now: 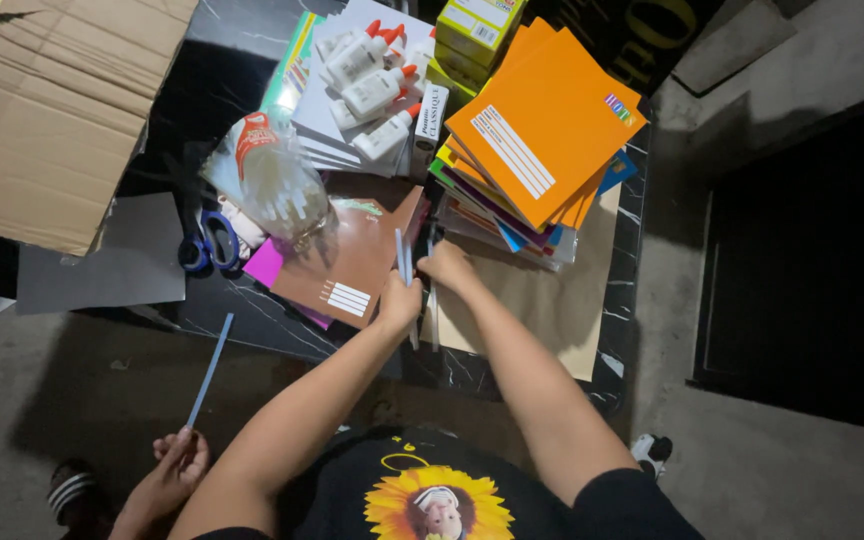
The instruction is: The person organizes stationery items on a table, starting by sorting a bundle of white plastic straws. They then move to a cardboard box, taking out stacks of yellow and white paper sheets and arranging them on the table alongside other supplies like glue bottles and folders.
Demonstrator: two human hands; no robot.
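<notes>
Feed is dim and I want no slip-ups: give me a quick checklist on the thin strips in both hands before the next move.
1. Left hand grips thin strips: ok.
2. Right hand on a strip: ok, though its fingers are too dim to read.
3. Strips lie clear of the brown notebook: cannot tell.
4. Orange notebook stack leans past the table edge: not ok.
5. Scissors lie apart from both hands: ok.
6. Another person's hand holding a blue strip stays clear: ok.
</notes>
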